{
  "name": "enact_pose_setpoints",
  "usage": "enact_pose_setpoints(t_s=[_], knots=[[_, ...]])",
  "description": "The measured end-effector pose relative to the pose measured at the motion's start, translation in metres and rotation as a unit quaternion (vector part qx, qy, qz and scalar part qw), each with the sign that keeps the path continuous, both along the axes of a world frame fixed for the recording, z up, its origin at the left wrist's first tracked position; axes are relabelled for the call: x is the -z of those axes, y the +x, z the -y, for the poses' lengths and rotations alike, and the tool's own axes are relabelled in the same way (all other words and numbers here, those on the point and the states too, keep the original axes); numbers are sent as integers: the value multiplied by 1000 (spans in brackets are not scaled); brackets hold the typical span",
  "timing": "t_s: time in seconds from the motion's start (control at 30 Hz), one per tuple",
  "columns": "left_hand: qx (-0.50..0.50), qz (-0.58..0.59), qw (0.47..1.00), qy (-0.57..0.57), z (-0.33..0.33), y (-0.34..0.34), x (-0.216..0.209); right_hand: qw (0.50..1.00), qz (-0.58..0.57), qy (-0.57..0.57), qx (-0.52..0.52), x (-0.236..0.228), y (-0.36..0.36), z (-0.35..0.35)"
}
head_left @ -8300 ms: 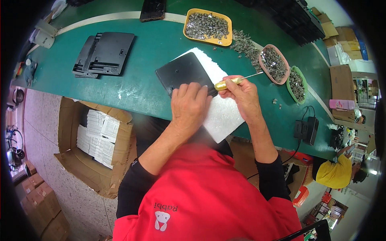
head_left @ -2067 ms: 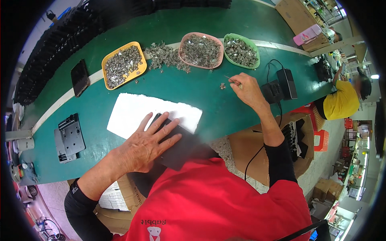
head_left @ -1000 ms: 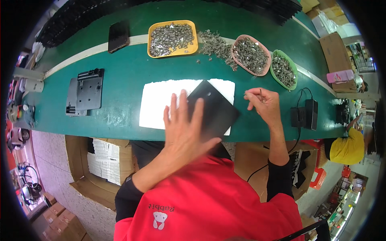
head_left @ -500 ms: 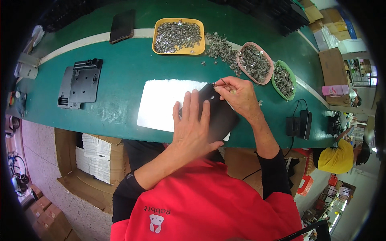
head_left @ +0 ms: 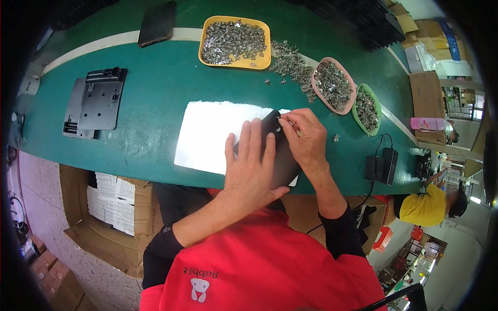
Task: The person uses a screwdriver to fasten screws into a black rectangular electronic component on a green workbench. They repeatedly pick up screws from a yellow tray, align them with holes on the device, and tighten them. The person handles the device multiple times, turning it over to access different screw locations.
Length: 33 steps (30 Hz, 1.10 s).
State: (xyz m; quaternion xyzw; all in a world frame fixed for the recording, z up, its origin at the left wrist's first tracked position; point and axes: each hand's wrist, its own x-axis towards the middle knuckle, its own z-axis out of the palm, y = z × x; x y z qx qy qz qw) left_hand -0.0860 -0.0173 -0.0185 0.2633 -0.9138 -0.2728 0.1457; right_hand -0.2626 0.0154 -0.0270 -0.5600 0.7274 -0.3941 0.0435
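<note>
A black plastic panel (head_left: 284,161) lies slanted on a white foam-like sheet (head_left: 202,137) at the table's near edge. My left hand (head_left: 250,166) rests flat across it, fingers stretched and spread, thumb toward the near side. At the panel's far end, my right hand (head_left: 306,142) is closed in a pinch. A tiny shiny spot shows by its fingertips, but what they hold is too small and covered to name. The panel's underside and much of its left part are hidden.
Small metal clips fill a yellow tray (head_left: 264,65), a pink basket (head_left: 332,109) and a green basket (head_left: 374,130), with a loose heap (head_left: 290,62) between. Black plastic housings (head_left: 101,103) lie left. Black power adapters (head_left: 381,167) with a cable sit right. A cardboard box (head_left: 145,212) stands below.
My right hand has shifted slightly toward me and turned, its fingers still pinched at the panel's far end. My left hand stays flat on the panel. The whole view has shifted a little.
</note>
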Motion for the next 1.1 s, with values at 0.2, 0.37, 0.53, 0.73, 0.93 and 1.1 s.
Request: enact_pose_setpoints(t_s=[0.2, 0.37, 0.53, 0.73, 0.93, 1.1], knots=[[4, -1, 1000, -8, 1, 1, 0, 984, 144, 101, 10, -11, -14, 4], [5, -2, 1000, -10, 0, 1, 1, 981, 135, 137, -18, -15, -23, 11], [4, 0, 1000, -10, 1, 1, 1, 980, 133, 146, -3, -17, -17, 13], [4, -1, 1000, -4, 2, 1, 0, 990, 74, 120, -4, -19, -11, 17], [2, -8, 1000, -4, 2, 0, 1, 996, -34, 80, 7, -12, 1, 16], [0, -3, 1000, -4, 2, 0, 1, 995, -67, 74, 21, -7, 7, 15]])
